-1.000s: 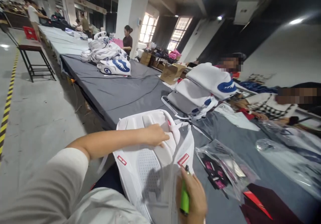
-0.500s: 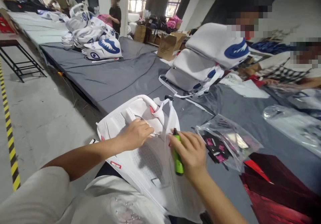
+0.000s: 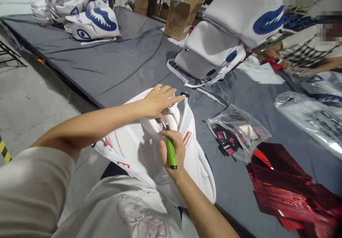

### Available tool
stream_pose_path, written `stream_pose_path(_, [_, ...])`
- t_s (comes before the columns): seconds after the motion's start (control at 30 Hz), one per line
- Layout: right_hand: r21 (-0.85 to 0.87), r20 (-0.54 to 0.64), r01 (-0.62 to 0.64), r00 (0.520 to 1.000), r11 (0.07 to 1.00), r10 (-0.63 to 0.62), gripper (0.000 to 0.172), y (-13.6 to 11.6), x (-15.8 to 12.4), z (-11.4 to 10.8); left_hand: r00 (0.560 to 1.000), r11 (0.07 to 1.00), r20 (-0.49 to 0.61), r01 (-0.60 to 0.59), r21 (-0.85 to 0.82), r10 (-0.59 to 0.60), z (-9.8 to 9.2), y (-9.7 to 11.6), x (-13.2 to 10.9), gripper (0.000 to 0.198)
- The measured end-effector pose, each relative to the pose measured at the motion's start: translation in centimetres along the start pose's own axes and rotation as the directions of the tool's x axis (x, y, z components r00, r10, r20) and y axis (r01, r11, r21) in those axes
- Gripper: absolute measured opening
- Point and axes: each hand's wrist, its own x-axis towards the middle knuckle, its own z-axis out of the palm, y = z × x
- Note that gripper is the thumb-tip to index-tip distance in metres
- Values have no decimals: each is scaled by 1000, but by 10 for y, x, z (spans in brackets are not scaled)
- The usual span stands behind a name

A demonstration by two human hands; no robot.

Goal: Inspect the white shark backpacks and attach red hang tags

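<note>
A white backpack (image 3: 199, 170) with small red labels lies in front of me at the table's edge, against my body. My left hand (image 3: 160, 101) rests across its top end near the straps, fingers stretched out and spread. In my right hand (image 3: 175, 142) is a green marker (image 3: 171, 152), gripped with its narrow tip pointing away from me. That hand is over the middle of the backpack, just below the left one. A black buckle (image 3: 185, 95) shows beyond my left fingertips.
Stacked white backpacks (image 3: 213, 42) stand ahead to the right, and more white bags (image 3: 92, 22) lie far left. To the right are a clear plastic bag (image 3: 240, 131) with black and pink pieces and dark red shiny sheets (image 3: 285, 191). A cardboard box (image 3: 180, 19) stands behind; a co-worker sits right.
My left hand has moved forward on the backpack and its fingers have spread. My right hand has shifted left with the marker. The view has tilted downward.
</note>
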Motion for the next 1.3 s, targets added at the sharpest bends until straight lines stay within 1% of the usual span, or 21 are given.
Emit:
stream_pose_path(0.03, [18, 4, -40, 999, 999, 40, 21, 0, -2, 0, 1000, 1000, 27, -6, 2, 6, 8, -2, 8, 105])
stream_pose_path(0.1, [23, 40, -52, 998, 998, 51, 19, 3, -5, -1, 999, 999, 44, -32, -1, 32, 20, -3, 14, 102])
stream_pose_path(0.17, [7, 109, -31, 994, 999, 30, 19, 9, -4, -4, 998, 998, 17, -56, 8, 56, 25, -3, 10, 106])
stream_pose_path(0.23, [12, 161, -48, 986, 999, 46, 21, 15, -2, -8, 997, 996, -6, -81, 45, 82, 26, -1, 2, 115])
stream_pose_path(0.3, [55, 156, -133, 980, 990, 123, 28, 17, 0, -10, 996, 990, -3, -91, 104, 92, 26, 2, -5, 123])
stream_pose_path(0.37, [112, 110, -237, 968, 965, 225, 34, 19, 1, -9, 996, 984, 16, -86, 154, 85, 28, 6, -6, 125])
stream_pose_path(0.43, [141, 80, -322, 946, 936, 313, 32, 21, 2, -9, 998, 982, 23, -58, 179, 54, 33, 9, -1, 123])
stream_pose_path(0.53, [108, 117, -382, 922, 918, 370, 24, 27, 6, -12, 999, 984, 22, -33, 174, 30, 42, 11, 9, 114])
stream_pose_path(0.6, [36, 172, -343, 927, 938, 333, 21, 33, 10, -18, 1000, 989, 16, -27, 146, 25, 46, 11, 13, 108])
stream_pose_path(0.67, [-42, 254, -256, 932, 966, 259, 21, 38, 16, -27, 1000, 993, 13, -25, 113, 24, 47, 10, 15, 105])
stream_pose_path(0.73, [-81, 352, -192, 913, 978, 209, 27, 40, 22, -36, 1000, 996, 4, 4, 88, -4, 48, 9, 15, 103])
stream_pose_path(0.8, [-102, 409, -188, 887, 977, 214, 34, 41, 28, -42, 997, 995, -11, 72, 69, -72, 48, 9, 15, 103])
stream_pose_path(0.87, [-143, 386, -229, 883, 963, 267, 33, 40, 35, -41, 990, 988, -14, 144, 49, -143, 49, 10, 17, 103])
stream_pose_path(0.97, [-150, 289, -338, 884, 929, 368, 24, 41, 46, -32, 984, 984, 14, 179, 16, -180, 49, 13, 19, 100])
stream_pose_path(1.0, [-143, 292, -362, 874, 921, 388, 21, 42, 49, -28, 983, 983, 23, 183, 6, -183, 48, 13, 20, 99])
stream_pose_path(1.03, [-145, 322, -375, 857, 916, 402, 18, 43, 52, -26, 981, 982, 32, 189, 1, -189, 47, 14, 21, 97])
stream_pose_path(1.1, [-201, 402, -363, 816, 910, 414, 13, 46, 57, -27, 976, 979, 72, 206, 9, -206, 42, 14, 23, 95])
stream_pose_path(1.13, [-236, 429, -339, 804, 911, 411, 12, 47, 58, -30, 972, 977, 104, 212, 21, -213, 40, 13, 24, 94])
stream_pose_path(1.17, [-259, 443, -313, 802, 914, 400, 12, 48, 57, -33, 966, 976, 139, 213, 35, -216, 37, 12, 25, 93])
stream_pose_path(1.23, [-263, 445, -258, 822, 930, 354, 13, 49, 55, -40, 959, 977, 190, 204, 60, -211, 33, 11, 25, 91])
stream_pose_path(1.3, [-242, 449, -211, 841, 947, 302, 14, 50, 50, -45, 959, 978, 196, 193, 78, -205, 30, 10, 25, 89])
